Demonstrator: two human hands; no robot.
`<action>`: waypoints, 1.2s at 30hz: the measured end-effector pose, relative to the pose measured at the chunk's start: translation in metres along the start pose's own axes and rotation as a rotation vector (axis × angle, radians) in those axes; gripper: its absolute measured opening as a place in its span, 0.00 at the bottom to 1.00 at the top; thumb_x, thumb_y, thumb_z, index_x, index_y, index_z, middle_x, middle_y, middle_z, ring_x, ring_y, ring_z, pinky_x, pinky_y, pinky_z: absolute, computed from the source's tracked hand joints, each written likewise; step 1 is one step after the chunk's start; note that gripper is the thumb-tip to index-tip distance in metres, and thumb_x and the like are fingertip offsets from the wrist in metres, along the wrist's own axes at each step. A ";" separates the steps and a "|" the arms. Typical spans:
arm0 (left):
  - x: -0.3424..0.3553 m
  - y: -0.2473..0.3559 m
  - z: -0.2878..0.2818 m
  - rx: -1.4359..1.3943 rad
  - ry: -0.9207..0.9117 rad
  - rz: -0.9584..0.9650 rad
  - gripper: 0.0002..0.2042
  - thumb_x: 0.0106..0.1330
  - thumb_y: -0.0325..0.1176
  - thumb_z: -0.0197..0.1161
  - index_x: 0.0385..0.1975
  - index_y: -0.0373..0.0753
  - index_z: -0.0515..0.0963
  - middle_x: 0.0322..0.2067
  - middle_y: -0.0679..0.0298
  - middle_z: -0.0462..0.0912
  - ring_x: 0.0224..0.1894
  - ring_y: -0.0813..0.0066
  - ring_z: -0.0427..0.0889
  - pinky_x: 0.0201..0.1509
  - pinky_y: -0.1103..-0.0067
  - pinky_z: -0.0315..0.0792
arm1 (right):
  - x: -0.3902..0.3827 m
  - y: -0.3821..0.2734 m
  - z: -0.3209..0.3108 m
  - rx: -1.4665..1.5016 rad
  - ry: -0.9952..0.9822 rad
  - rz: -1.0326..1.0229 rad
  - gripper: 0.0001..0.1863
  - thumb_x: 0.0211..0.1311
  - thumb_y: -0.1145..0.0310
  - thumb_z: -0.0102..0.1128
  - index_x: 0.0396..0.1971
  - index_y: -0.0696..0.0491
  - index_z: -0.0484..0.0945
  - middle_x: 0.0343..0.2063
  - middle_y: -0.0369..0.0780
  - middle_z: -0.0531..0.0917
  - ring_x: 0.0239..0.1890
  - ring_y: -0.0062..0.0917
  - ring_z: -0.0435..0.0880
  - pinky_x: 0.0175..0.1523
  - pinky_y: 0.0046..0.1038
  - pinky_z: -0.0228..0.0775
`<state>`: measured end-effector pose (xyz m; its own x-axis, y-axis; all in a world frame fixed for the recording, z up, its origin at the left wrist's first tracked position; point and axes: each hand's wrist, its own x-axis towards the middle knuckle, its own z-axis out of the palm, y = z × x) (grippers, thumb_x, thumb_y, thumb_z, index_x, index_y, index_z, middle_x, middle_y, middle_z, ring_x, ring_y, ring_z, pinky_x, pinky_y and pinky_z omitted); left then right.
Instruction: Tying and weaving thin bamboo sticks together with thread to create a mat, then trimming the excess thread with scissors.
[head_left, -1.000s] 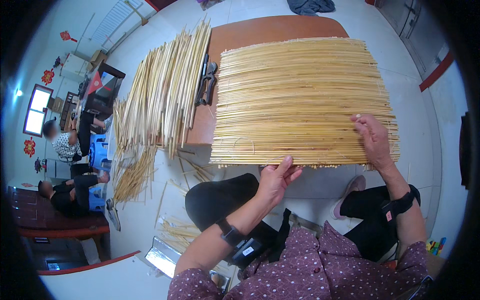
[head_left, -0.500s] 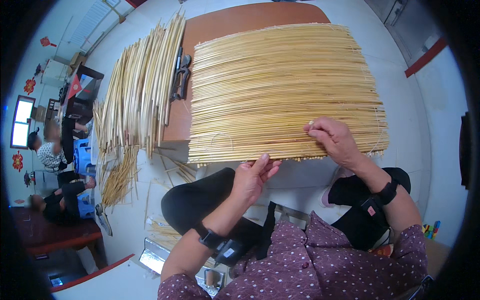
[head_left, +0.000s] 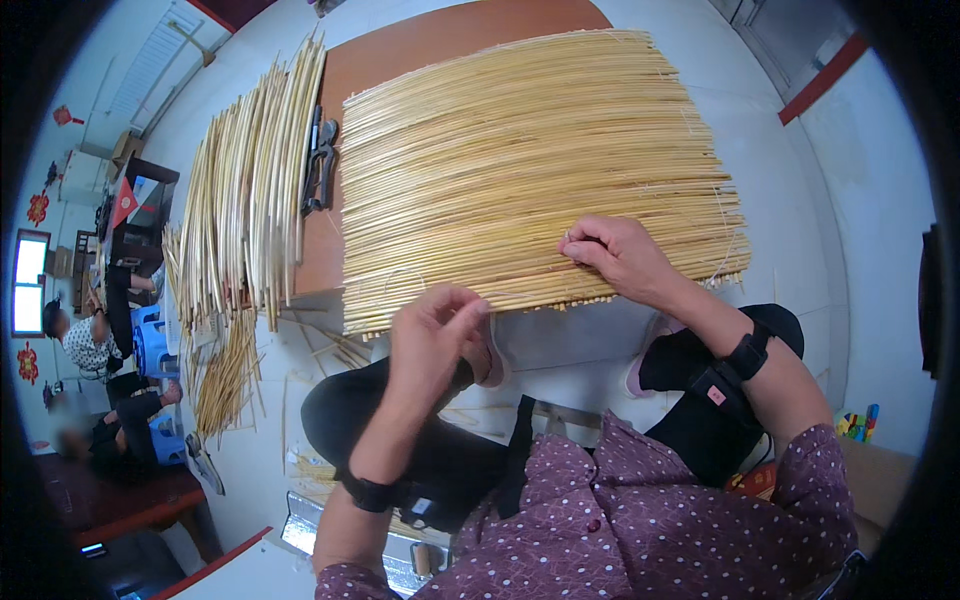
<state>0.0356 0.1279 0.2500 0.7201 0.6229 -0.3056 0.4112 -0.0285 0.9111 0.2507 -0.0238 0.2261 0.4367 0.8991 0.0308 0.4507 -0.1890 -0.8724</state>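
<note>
A mat of straw-coloured reed stalks (head_left: pixel 540 150) lies on the brown table, its stalks running left to right, with pale threads across it near both sides. At the mat's near edge, left of its middle, my left hand (head_left: pixel 425 345) has thumb and forefinger pinched together; what is between them, if anything, is hidden. Over the near part of the mat, right of its middle, my right hand (head_left: pixel 625 262) is closed in a pinch. A tiny pale bit shows at its fingertips, too small to name.
Loose reed stalks (head_left: pixel 240 170) are heaped left of the mat, beside dark-handled pliers or cutters (head_left: pixel 320 165) on the table (head_left: pixel 400 45). Shorter stalks (head_left: pixel 225 370) lie lower on the floor. Two people sit far left near blue stools (head_left: pixel 150 340).
My left hand has turned, knuckles up, its fingers closing into a pinch at the near edge. My right hand stays pinched over the mat. The whole view has shifted slightly.
</note>
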 end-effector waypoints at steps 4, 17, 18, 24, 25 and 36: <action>0.018 0.009 -0.007 0.826 0.070 0.391 0.08 0.57 0.35 0.67 0.28 0.37 0.80 0.26 0.61 0.78 0.26 0.67 0.79 0.31 0.73 0.72 | 0.001 0.001 -0.001 -0.034 -0.045 0.055 0.10 0.61 0.66 0.56 0.31 0.58 0.77 0.24 0.41 0.80 0.27 0.25 0.78 0.35 0.27 0.69; 0.027 0.008 -0.011 0.602 -0.112 0.090 0.07 0.57 0.29 0.65 0.30 0.34 0.76 0.30 0.58 0.76 0.30 0.61 0.79 0.31 0.72 0.73 | 0.005 -0.004 -0.003 -0.084 -0.052 0.031 0.10 0.60 0.64 0.56 0.29 0.57 0.75 0.23 0.45 0.79 0.27 0.36 0.79 0.35 0.34 0.69; 0.025 0.009 -0.010 0.602 -0.114 0.090 0.07 0.57 0.29 0.65 0.30 0.34 0.76 0.30 0.58 0.76 0.30 0.61 0.79 0.31 0.72 0.73 | 0.006 -0.004 -0.003 -0.084 -0.051 0.032 0.10 0.60 0.64 0.56 0.29 0.57 0.75 0.23 0.45 0.79 0.27 0.36 0.79 0.35 0.34 0.69; 0.015 0.004 -0.007 0.808 -0.079 0.445 0.05 0.56 0.27 0.65 0.27 0.33 0.76 0.33 0.58 0.76 0.31 0.59 0.79 0.35 0.69 0.73 | 0.007 -0.004 -0.002 -0.075 -0.040 0.011 0.10 0.59 0.64 0.56 0.28 0.57 0.76 0.23 0.45 0.79 0.27 0.37 0.79 0.34 0.34 0.70; 0.017 0.003 -0.007 0.779 -0.083 0.420 0.05 0.56 0.26 0.64 0.27 0.33 0.75 0.33 0.58 0.75 0.32 0.58 0.78 0.35 0.68 0.73 | 0.007 -0.004 -0.003 -0.068 -0.039 0.013 0.10 0.59 0.64 0.56 0.28 0.57 0.76 0.23 0.45 0.79 0.27 0.37 0.79 0.34 0.34 0.70; 0.022 -0.009 -0.006 1.011 -0.129 0.441 0.04 0.64 0.31 0.54 0.34 0.38 0.70 0.34 0.55 0.71 0.31 0.51 0.77 0.30 0.61 0.72 | 0.005 -0.002 -0.001 -0.117 -0.024 -0.004 0.10 0.59 0.63 0.57 0.29 0.56 0.76 0.23 0.45 0.80 0.28 0.38 0.80 0.35 0.35 0.70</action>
<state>0.0444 0.1460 0.2366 0.9443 0.3166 -0.0901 0.3284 -0.8888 0.3197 0.2528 -0.0195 0.2290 0.4168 0.9088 0.0212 0.5405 -0.2290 -0.8096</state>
